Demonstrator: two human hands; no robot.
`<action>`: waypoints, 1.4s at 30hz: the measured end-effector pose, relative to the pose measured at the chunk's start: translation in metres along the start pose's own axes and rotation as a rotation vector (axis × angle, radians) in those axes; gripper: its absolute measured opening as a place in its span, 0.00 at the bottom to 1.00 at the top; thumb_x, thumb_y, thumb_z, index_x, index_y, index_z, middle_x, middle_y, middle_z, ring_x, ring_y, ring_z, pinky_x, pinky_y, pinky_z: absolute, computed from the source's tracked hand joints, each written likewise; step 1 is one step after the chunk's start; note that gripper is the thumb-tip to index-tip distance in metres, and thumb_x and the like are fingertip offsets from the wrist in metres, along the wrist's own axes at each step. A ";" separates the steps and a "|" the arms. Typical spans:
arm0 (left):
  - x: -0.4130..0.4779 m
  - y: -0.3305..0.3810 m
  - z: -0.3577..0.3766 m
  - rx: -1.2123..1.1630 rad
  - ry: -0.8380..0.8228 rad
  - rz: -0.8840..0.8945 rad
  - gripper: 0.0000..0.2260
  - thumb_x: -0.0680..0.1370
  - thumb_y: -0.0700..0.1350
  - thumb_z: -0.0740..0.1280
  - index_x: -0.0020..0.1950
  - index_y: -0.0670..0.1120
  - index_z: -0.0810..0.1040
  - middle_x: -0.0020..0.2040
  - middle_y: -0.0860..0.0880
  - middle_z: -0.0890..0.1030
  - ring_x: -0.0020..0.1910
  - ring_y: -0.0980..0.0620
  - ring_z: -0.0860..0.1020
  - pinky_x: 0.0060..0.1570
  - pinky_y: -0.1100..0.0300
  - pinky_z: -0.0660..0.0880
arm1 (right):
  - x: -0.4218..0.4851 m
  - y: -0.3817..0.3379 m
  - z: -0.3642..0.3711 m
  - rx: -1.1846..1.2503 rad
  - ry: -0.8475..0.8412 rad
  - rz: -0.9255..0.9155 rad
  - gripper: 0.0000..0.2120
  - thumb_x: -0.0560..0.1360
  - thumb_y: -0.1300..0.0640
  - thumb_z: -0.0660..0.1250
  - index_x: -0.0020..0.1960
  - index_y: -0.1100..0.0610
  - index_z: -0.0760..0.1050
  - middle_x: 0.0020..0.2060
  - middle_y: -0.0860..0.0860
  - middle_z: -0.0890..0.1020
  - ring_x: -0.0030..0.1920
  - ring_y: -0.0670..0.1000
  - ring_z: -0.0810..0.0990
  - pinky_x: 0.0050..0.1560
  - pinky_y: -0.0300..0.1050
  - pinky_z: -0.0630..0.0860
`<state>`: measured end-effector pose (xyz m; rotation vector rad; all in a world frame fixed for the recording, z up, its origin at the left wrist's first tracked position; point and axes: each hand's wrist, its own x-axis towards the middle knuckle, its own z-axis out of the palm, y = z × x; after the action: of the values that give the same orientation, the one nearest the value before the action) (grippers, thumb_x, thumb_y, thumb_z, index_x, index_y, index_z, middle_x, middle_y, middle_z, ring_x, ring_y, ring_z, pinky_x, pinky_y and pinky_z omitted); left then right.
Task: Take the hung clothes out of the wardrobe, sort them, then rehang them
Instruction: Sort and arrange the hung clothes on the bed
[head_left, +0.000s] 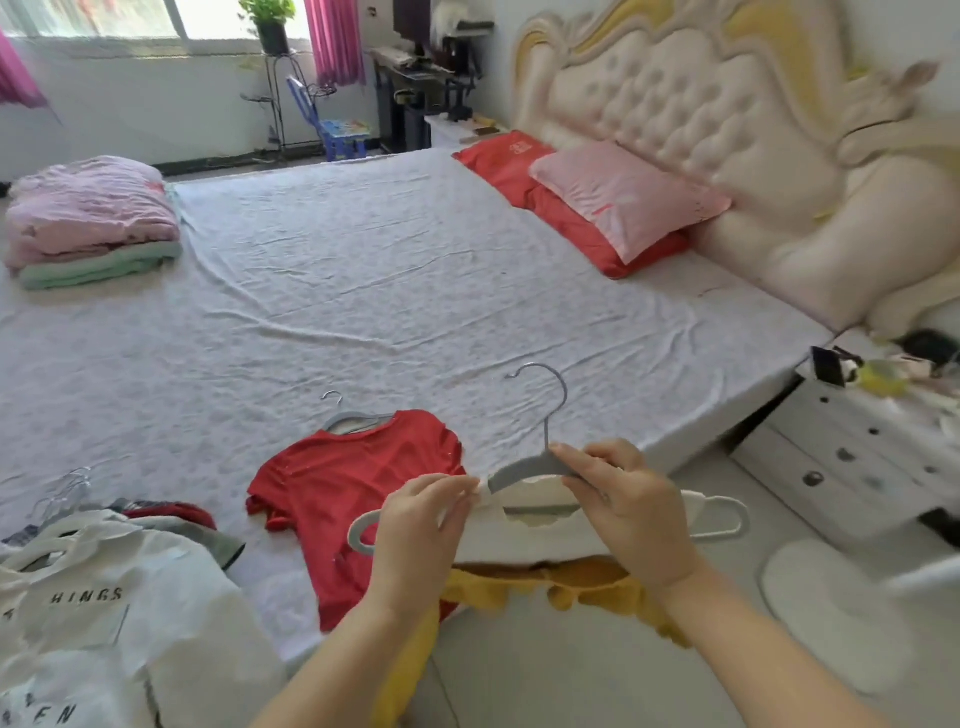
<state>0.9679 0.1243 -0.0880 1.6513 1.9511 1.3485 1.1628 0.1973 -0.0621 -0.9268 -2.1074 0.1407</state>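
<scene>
I hold a grey hanger (524, 470) with a metal hook over the bed's near edge. My right hand (618, 499) grips its top by the hook's base. My left hand (421, 525) pinches the white neckline of a white and yellow garment (519, 551) at the hanger's left shoulder. The garment drapes from the hanger, its yellow lower part (483, 592) hanging below my wrists. A red T-shirt (353, 499) on a grey hanger lies flat on the bed to the left. A heap of white printed shirts on hangers (93, 582) lies at the lower left.
The bed (363, 291) has a pale wrinkled sheet. Folded pink and green bedding (88, 223) sits at its far left, red and pink pillows (602, 202) by the tufted headboard. A white nightstand (857, 447) with clutter stands at the right, a white mat (831, 608) on the floor.
</scene>
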 end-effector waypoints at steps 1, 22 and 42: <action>0.009 0.008 0.015 -0.019 -0.022 0.006 0.07 0.71 0.36 0.72 0.47 0.46 0.84 0.44 0.54 0.82 0.44 0.52 0.80 0.48 0.59 0.74 | 0.005 0.016 -0.009 -0.027 -0.001 -0.007 0.16 0.68 0.62 0.71 0.56 0.57 0.80 0.39 0.53 0.80 0.36 0.52 0.80 0.35 0.43 0.78; 0.256 0.005 0.205 -0.077 -0.155 -0.176 0.09 0.76 0.38 0.66 0.53 0.47 0.82 0.46 0.59 0.76 0.43 0.67 0.71 0.47 0.84 0.60 | 0.185 0.279 0.032 0.000 -0.138 0.051 0.18 0.68 0.67 0.73 0.57 0.59 0.79 0.41 0.55 0.79 0.40 0.55 0.79 0.40 0.44 0.76; 0.425 -0.171 0.305 0.248 -0.003 -0.616 0.10 0.77 0.39 0.63 0.56 0.44 0.80 0.52 0.48 0.82 0.52 0.51 0.77 0.50 0.63 0.69 | 0.321 0.450 0.304 0.331 -0.562 0.132 0.16 0.72 0.62 0.70 0.58 0.53 0.79 0.42 0.52 0.78 0.42 0.46 0.73 0.41 0.32 0.69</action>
<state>0.9305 0.6545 -0.2316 0.9811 2.4180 0.8912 1.0718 0.7966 -0.2360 -0.8902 -2.4159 0.8792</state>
